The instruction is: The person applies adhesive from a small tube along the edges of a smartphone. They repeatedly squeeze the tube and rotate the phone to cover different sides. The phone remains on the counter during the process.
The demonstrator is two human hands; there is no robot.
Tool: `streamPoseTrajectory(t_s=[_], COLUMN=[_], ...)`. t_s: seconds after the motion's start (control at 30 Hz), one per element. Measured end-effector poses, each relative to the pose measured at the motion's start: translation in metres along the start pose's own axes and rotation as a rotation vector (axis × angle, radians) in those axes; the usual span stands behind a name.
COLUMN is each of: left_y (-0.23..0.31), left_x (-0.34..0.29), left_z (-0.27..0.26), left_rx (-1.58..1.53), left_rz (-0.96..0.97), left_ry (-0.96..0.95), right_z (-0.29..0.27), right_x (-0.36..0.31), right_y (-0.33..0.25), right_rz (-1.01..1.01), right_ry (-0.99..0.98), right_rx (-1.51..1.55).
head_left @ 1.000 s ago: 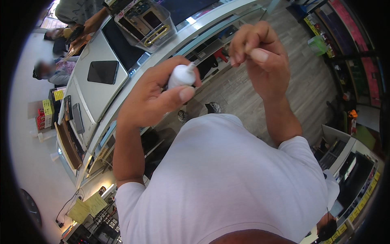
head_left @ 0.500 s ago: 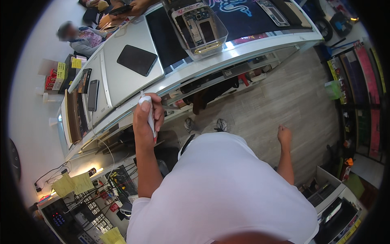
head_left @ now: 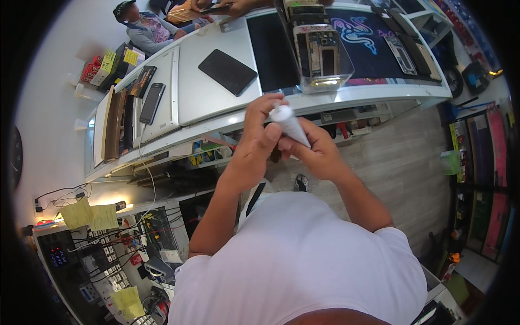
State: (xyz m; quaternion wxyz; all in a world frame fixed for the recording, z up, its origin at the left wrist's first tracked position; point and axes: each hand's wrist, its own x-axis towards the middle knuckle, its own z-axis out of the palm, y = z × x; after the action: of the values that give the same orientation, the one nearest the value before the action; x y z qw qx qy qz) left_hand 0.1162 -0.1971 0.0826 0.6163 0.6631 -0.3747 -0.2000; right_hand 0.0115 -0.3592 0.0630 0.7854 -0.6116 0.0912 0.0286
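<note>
A white squeeze tube [head_left: 293,129] is held up in front of my chest, tilted, its round shoulder end toward the counter. My right hand [head_left: 320,153] is closed on its lower part, thumb across the front. My left hand [head_left: 257,138] curls round the tube's other side, its fingertips at the narrow tip and its thumb beside the body. Whether a cap sits between those fingertips is hard to see. Beyond my hands, a dark tablet [head_left: 227,72] lies on a closed silver laptop [head_left: 189,100], and a clear plastic box [head_left: 346,70] holds opened phone parts.
A phone [head_left: 153,104] with a white cable [head_left: 145,162] lies at the counter's left. Phone frames [head_left: 400,55] lie on a dark mat at the right. Another person [head_left: 149,30] sits beyond the counter. A cluttered bench [head_left: 59,238] stands lower left, shelves [head_left: 476,162] at the right.
My left hand has moved right with the tube, away from the counter's left part. The right hand has risen from my side and closed on the tube. My view has shifted slightly.
</note>
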Motion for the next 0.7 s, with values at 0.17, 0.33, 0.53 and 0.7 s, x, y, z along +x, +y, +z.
streamPoseTrajectory(t_s=[0.17,0.33,0.53,0.7], left_y=[0.003,-0.014,-0.047,-0.054], left_x=[0.010,0.019,0.047,0.059], left_z=[-0.095,-0.172,-0.197,-0.212], left_rx=[0.186,0.111,0.463,0.406], left_rz=[-0.060,-0.044,0.013,0.052], left_ry=[0.325,0.448,0.154,0.017], right_z=[0.011,0.029,0.043,0.050], right_x=[0.075,0.168,0.175,0.182], right_y=[-0.011,-0.025,-0.013,-0.007], right_rz=[-0.306,-0.458,-0.439,-0.323], right_ry=[0.266,0.569,0.610,0.686], right_rx=[-0.291,-0.621,-0.889,-0.625])
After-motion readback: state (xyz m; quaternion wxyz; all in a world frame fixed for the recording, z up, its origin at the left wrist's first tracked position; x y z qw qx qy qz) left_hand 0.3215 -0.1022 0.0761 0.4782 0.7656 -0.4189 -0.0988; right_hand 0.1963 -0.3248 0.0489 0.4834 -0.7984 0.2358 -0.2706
